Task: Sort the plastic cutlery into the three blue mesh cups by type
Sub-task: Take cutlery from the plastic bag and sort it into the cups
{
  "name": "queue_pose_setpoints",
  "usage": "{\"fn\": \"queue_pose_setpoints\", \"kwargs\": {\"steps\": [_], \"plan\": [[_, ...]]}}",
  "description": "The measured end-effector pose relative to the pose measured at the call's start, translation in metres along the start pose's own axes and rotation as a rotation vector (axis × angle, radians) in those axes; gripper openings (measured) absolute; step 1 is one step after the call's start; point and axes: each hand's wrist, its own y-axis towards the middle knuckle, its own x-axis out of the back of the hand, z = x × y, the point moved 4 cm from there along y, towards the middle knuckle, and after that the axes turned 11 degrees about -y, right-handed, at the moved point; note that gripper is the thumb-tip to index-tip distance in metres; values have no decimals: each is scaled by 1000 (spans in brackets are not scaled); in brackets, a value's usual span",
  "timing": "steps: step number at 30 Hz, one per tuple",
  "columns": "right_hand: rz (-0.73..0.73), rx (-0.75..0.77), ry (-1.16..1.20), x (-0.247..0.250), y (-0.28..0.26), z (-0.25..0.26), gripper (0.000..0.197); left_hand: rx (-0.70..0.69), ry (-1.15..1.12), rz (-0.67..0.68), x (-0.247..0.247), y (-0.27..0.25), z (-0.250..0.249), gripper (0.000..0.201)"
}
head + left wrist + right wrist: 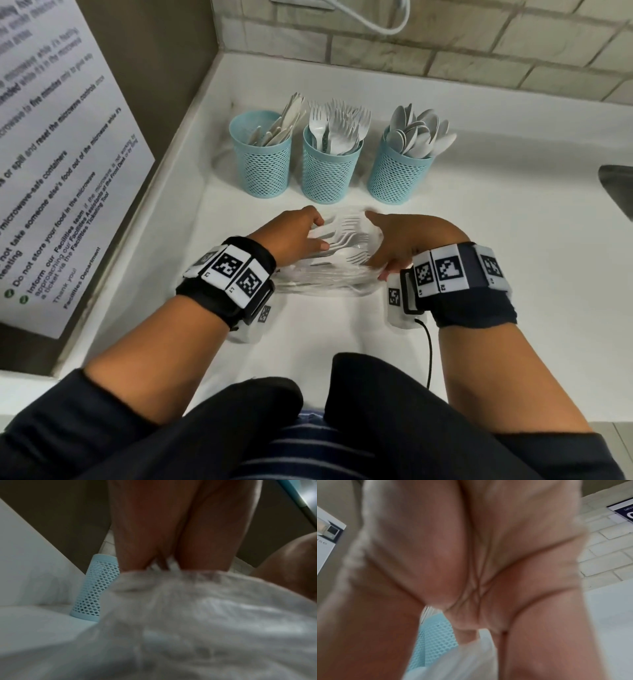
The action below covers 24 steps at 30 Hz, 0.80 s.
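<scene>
From the head view, three blue mesh cups stand in a row on the white surface (pixel 479 240): the left cup (pixel 262 164) carries knives, the middle cup (pixel 329 171) forks, the right cup (pixel 399 173) spoons. Just in front of them lies a pile of white plastic cutlery (pixel 342 253), forks and a spoon visible in it, seemingly in clear wrapping. The left hand (pixel 301 236) sits on the pile's left side, fingers curled onto it; the right hand (pixel 400 240) is on the right side, fingers bent down over it. Both grips look closed around the pile.

Over to the left wrist: blurred white plastic (pixel 188 615) fills the lower frame, the fingers (pixel 137 534) pressing into its far edge, one mesh cup (pixel 96 588) standing beyond.

Right wrist now: the palm (pixel 471 561) fills the frame, very blurred, white plastic (pixel 462 660) below it and a patch of blue mesh (pixel 433 635) behind. The grip itself cannot be judged here.
</scene>
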Motion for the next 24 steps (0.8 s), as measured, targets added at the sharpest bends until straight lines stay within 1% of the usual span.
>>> {"fn": "queue_pose_setpoints", "kwargs": {"steps": [2,4,6,7,9,10,13,17,18,20,24], "plan": [[16,-4,101,-5,2,0,110,-15,13,30,-2,-2,-1,52],[7,-2,220,-7,2,3,113,-25,-20,47,-3,-4,-3,52],[-63,26,268,-6,2,7,114,-26,2,36,-1,-5,-3,53],[-104,38,284,-5,2,9,113,-26,47,21,1,-4,-3,48],[-164,63,280,-3,2,14,110,-12,102,-9,4,-2,-1,30],[-181,76,257,-3,0,16,110,0,108,-10,5,-1,1,25],[-225,113,147,1,-6,17,113,1,133,3,4,1,1,21],[-228,136,141,8,-10,14,116,-27,113,-40,5,2,-2,16],[-230,136,147,8,-10,13,116,-33,107,-52,6,3,-2,16],[-229,133,151,9,-11,12,115,-38,91,-62,7,4,0,23],[-218,121,145,11,-10,8,113,-12,0,-43,9,6,4,29]]}}
